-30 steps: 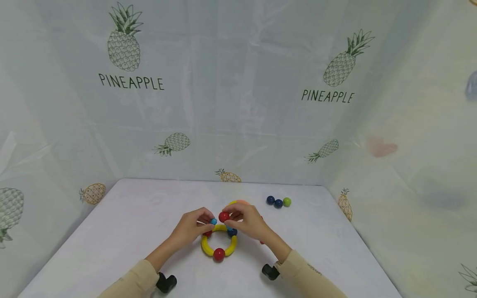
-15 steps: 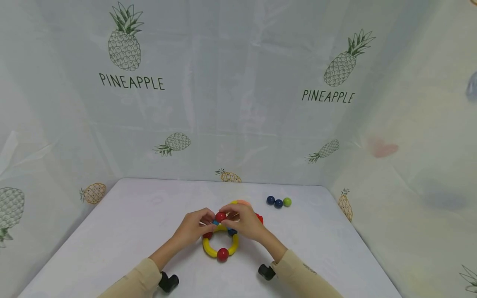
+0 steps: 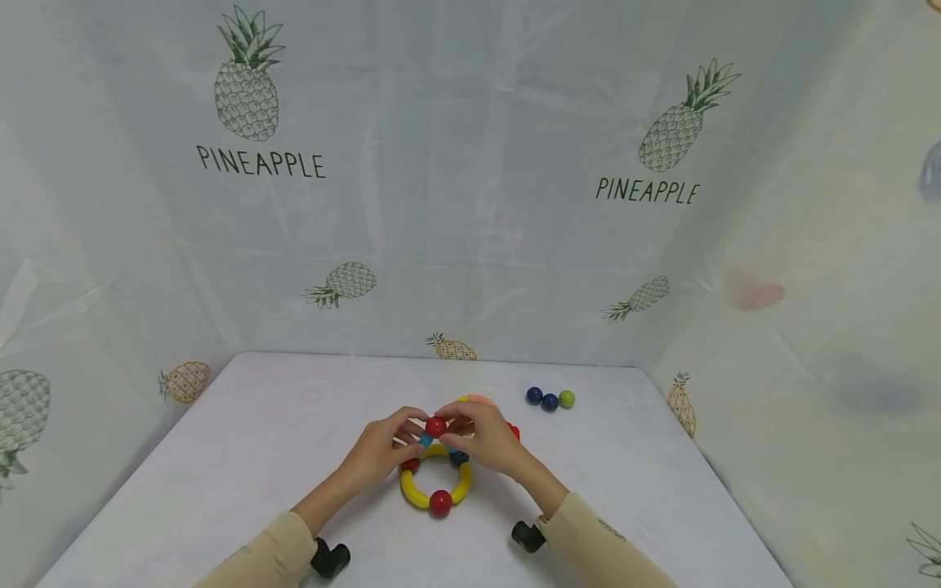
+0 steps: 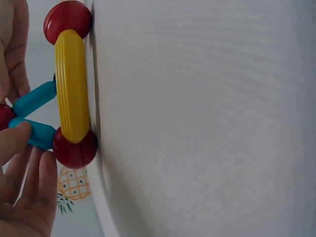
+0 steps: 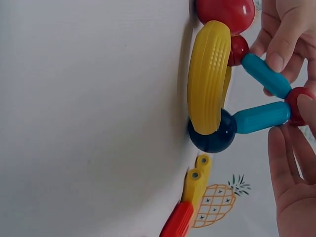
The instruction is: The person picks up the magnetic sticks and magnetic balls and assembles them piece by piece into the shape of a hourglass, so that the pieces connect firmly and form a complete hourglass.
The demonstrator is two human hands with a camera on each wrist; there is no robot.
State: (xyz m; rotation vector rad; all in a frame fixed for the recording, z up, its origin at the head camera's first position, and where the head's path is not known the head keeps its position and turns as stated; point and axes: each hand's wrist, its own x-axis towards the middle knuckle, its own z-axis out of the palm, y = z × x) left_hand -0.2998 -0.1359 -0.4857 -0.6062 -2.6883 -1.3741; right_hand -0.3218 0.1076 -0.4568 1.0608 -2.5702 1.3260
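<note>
A ring of curved yellow rods (image 3: 413,492) lies on the table, joined by a red ball (image 3: 440,504) in front, another red ball (image 4: 75,148) at left and a dark blue ball (image 5: 212,131) at right. Two straight blue rods slant up from the side balls and meet at a smaller-looking red ball (image 3: 436,427) above the ring. My left hand (image 3: 377,447) pinches the left blue rod (image 5: 266,75) between thumb and fingers. With thumb and fingertips, my right hand (image 3: 485,438) grips the top red ball, beside the upper end of the right blue rod (image 5: 261,118).
Behind my right hand lie an orange curved piece (image 3: 481,400) and red and yellow rods (image 5: 177,219), partly hidden. Farther back at right sit two dark blue balls (image 3: 550,402) and a green ball (image 3: 567,398). A pineapple-print curtain (image 3: 470,204) hangs behind the table.
The right hand has brought the red ball left to the blue rod in the left hand, and the two now meet above the ring. Over the last half second the hands barely moved.
</note>
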